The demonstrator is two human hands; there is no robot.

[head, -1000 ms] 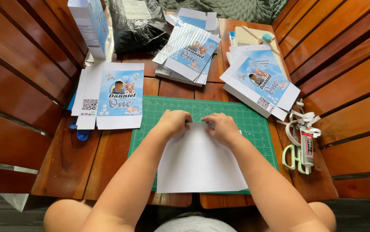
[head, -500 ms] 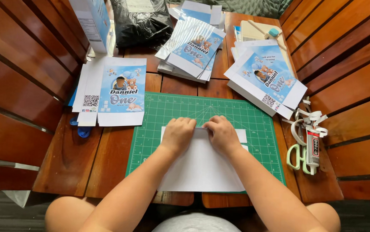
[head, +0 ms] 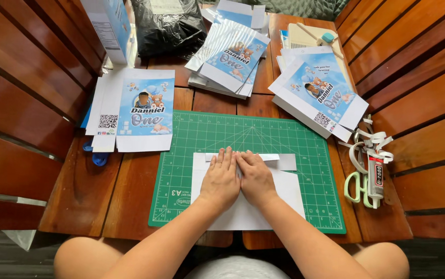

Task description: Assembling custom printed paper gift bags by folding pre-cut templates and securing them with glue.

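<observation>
White card sheet [head: 264,199] on green cutting mat [head: 181,155], top flap partly folded over, crease apparently unfinished: left hand [head: 221,178] and right hand [head: 256,178] side by side, fingers flat, pressing it, grasping nothing; printed sheets [head: 139,111] beyond fingertips.

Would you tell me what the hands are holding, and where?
Nothing is gripped: left hand and right hand press flat on the white sheet, just below its folded top edge.

Both hands now lie flat, side by side, on the white sheet [head: 248,199]: the left hand [head: 221,178] and right hand [head: 256,178] are lower on it than a second ago, and its top edge (earlier unfolded) lies turned down as a narrow flap.
</observation>
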